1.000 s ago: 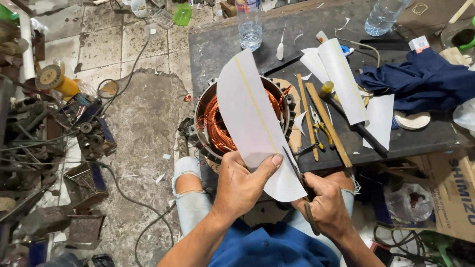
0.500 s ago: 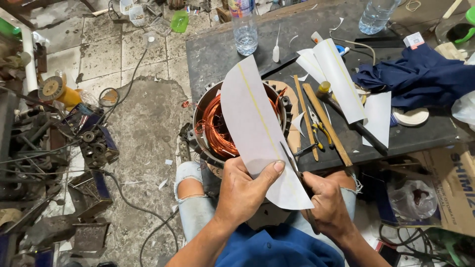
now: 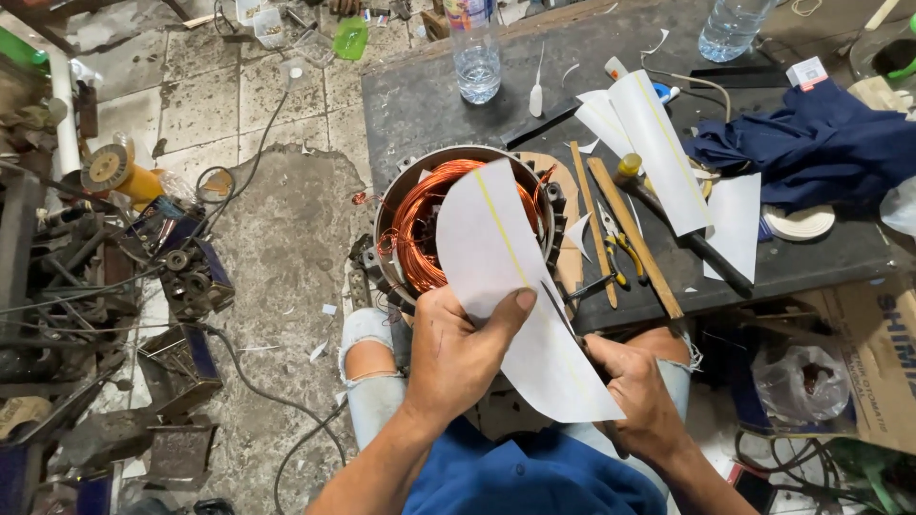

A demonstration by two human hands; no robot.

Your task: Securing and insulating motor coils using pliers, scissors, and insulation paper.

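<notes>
I am looking down at a cluttered workshop: a stained concrete floor on the left and a dark low table [image 3: 429, 105] running across the far right.

My left hand [image 3: 458, 348] is clamped on a white sheet of paper [image 3: 501, 267] with a yellow line along it, thumb on top and fingers behind. My right hand [image 3: 634, 391] is closed around the handles of dark scissors [image 3: 558, 305], whose blades are cutting into the right edge of the sheet. A second ago the sheet stood higher and more upright; now it has tilted and come nearer to me, and the blades sit further up the edge. I judge the cut is advancing along a curve, with much of the sheet still uncut.

Just behind the sheet sits a round metal motor housing [image 3: 405, 191] packed with copper wire coils [image 3: 425, 224], on the near left edge of the table, above my knees.

Right of it lie wooden sticks [image 3: 634, 238] and yellow-handled pliers [image 3: 620, 248], then more white paper pieces [image 3: 658, 143], one rolled. A dark blue cloth [image 3: 821, 143] is heaped at the far right, with a roll of white tape [image 3: 800, 221] just near it.

For packages: a clear plastic bottle [image 3: 475, 57] stands at the far middle, another bottle [image 3: 730, 29] further right, a small white box [image 3: 809, 72] beyond the cloth, and a brown cardboard box [image 3: 883, 362] with blue lettering at the near right, under the table edge.
</notes>
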